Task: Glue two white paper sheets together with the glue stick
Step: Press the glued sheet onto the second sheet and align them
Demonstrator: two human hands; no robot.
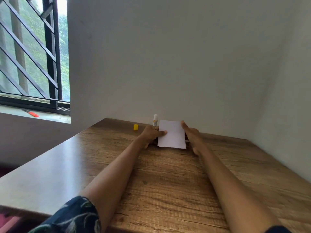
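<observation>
Both hands hold the white paper [172, 134] up off the table [168, 179] at its far end, near the wall. The left hand [152, 132] has a closed grip on the paper's left edge, thumb pressed across the front face, while the right hand [191, 132] steadies the right edge with fingers reaching up along it; whether that grip is closed I cannot tell. The paper stands nearly upright, and whether it is one sheet or two is unclear. Just behind the left hand the glue stick [155, 120] stands upright, uncapped, and its yellow cap [136, 127] sits on the table to the left, apart from it.
</observation>
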